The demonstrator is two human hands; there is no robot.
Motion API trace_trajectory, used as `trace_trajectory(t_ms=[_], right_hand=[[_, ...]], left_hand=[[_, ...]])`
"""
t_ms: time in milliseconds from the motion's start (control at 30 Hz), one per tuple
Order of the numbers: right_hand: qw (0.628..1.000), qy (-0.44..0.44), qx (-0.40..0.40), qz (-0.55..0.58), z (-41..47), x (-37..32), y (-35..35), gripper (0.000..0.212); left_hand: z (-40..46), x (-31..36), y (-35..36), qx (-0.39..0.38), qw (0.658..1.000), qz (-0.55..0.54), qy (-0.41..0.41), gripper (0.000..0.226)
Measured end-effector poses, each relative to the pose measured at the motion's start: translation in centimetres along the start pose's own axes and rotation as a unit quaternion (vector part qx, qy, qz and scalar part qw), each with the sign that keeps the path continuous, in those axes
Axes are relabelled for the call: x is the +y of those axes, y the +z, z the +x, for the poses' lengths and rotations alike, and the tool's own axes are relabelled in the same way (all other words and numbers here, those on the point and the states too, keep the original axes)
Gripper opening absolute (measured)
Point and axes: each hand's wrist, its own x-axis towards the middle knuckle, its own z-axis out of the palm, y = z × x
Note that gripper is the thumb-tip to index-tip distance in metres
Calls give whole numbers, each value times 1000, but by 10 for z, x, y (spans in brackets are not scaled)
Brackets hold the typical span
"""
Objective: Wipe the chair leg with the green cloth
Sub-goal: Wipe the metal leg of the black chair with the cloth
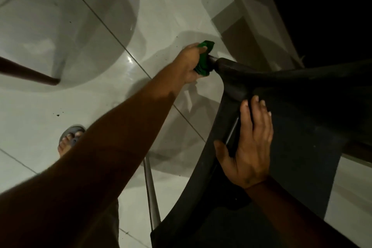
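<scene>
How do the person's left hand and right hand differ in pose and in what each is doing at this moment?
The left hand is closed in a grip around the green cloth, while the right hand lies open and flat. The left hand works at the chair leg far from the body; the right hand rests on the dark chair seat, nearer the camera. Both are bare and touch the same chair.

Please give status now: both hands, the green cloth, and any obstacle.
Left hand shut on green cloth, wrapped around chair leg. Right hand flat on black chair, steadying. No obstacle seen.
</scene>
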Motion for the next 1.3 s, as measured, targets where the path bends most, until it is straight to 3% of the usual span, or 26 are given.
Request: trace_trajectory(t_ms=[100,167,333,467,633,767,900,1000,1100,1167,1233,1300], right_hand=[[1000,-1,4,9,1,-2,-3,90],[1000,4,-7,6,1,-4,-5,90],[1000,12,-9,11,0,-7,-8,89],[1000,13,-18,5,2,-7,-9,89],[1000,6,-22,9,2,-4,-7,89],[1000,8,-24,13,0,-3,-5,90],[1000,8,-25,10,2,-4,-8,90],[1000,12,-23,9,2,-6,-8,89],[1000,10,-28,2,1,-5,-10,88],[1000,10,-27,5,2,-5,-10,89],[1000,13,-27,5,1,-5,-9,89],[1000,13,-26,6,1,-4,-8,90]], left_hand=[[30,1,-12,65,997,36,-15,16],[36,3,-20,72,995,41,-48,14],[-15,10,3,1,991,133,26,38],[-45,-5,0,-56,997,53,2,35],[-13,7,10,19,999,5,-50,47],[6,16,4,43,993,99,-36,17],[-10,28,15,6,973,232,13,15],[-32,15,17,-54,989,138,20,49],[-47,-4,17,-85,995,-28,-35,41],[-39,-6,18,-60,989,-119,-68,33],[-17,-2,17,-17,989,-120,-86,22],[-1,10,15,13,996,-30,-84,16]])
